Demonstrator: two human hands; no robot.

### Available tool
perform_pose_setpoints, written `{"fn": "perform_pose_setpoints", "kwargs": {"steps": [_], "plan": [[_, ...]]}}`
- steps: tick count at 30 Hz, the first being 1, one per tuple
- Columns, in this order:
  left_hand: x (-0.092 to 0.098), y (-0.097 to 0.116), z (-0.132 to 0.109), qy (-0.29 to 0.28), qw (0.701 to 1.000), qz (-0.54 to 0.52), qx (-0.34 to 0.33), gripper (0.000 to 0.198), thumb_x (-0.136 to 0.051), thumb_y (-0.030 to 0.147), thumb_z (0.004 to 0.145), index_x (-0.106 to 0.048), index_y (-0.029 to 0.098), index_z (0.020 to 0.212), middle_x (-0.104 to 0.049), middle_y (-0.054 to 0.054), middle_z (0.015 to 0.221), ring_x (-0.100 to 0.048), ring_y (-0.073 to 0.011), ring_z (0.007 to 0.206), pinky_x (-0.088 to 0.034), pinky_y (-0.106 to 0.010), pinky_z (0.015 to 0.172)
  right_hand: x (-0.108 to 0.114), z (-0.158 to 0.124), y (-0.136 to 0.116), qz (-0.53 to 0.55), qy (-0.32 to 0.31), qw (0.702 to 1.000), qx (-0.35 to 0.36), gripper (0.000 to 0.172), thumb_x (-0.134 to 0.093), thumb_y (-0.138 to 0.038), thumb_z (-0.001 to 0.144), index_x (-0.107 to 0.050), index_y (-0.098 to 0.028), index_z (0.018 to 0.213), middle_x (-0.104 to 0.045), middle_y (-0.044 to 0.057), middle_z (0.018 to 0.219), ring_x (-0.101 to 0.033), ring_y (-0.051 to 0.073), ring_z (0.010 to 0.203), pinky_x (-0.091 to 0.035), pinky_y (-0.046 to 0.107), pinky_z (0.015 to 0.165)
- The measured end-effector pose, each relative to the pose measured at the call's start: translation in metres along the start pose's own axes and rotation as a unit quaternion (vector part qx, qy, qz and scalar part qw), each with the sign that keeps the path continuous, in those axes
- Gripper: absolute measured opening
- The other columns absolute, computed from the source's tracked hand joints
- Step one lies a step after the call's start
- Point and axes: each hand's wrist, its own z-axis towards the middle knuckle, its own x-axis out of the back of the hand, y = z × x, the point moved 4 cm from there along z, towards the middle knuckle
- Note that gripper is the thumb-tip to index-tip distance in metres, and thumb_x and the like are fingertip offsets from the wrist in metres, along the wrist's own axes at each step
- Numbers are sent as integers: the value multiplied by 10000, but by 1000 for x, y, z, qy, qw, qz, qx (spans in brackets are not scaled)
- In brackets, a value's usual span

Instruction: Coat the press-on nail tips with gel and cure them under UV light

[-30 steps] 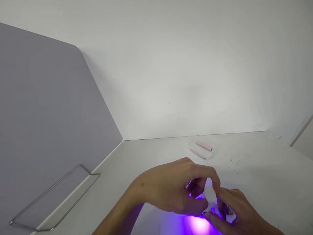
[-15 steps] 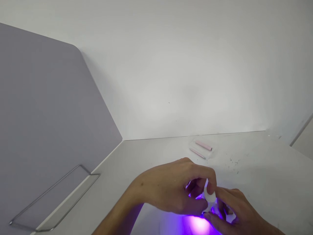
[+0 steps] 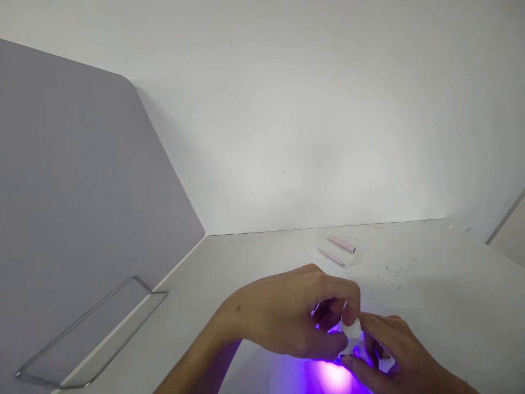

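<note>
Near the bottom right, both hands meet around a small white rounded lamp (image 3: 351, 330) that casts a bright purple glow downward. My left hand (image 3: 287, 314) comes in from the left with its index finger bent and its thumb against the lamp's white part, closed on it. From the right, my right hand (image 3: 396, 350) grips the lower part of the same lamp between thumb and fingers. The lamp's underside and whatever lies beneath it are hidden by the hands. A pinkish-violet patch of light (image 3: 335, 377) falls on the table below.
Behind the hands, a pink tube-shaped piece (image 3: 341, 243) and a thin pink pen-like stick (image 3: 331, 256) lie on clear plastic. Dark specks (image 3: 392, 271) dot the white table. A bent metal wire frame (image 3: 92, 328) stands at left by a grey panel (image 3: 82, 164); a white wall rises behind.
My left index finger has shifted slightly, and the narrow white tip that stood up beside it no longer shows; the white part now looks rounder. Everything else stays in place.
</note>
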Motion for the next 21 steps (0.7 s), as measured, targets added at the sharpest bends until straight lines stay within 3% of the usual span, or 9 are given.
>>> {"fn": "perform_pose_setpoints", "kwargs": {"steps": [10, 13, 21], "plan": [[1, 0, 0, -11, 1000, -1, -4, 229, -686, 67, 782, -611, 179, 966, -507, 66, 667, -488, -65, 602, -388, -160, 555, 1, 0, 0, 6, 7, 1000, -11, 162, -588, -388, 984, -624, -245, 918, -574, -74, 525, -558, 125, 428, -504, 207, 471], [0, 0, 0, -13, 1000, 0, -2, 201, -688, 82, 790, -609, 174, 950, -501, 67, 662, -483, -64, 596, -382, -162, 549, 1, 0, 1, 11, 5, 1000, -12, 237, -582, -390, 988, -589, -239, 806, -571, -70, 520, -550, 117, 426, -502, 202, 473], [0, 2, 1, -27, 1000, 3, 7, 374, -685, 83, 784, -653, 190, 1141, -528, 58, 697, -530, -81, 625, -400, -174, 557, 5, 4, -2, 45, 15, 998, -31, 273, -543, -433, 1009, -608, -240, 826, -592, -68, 533, -570, 119, 421, -492, 194, 446]]}}
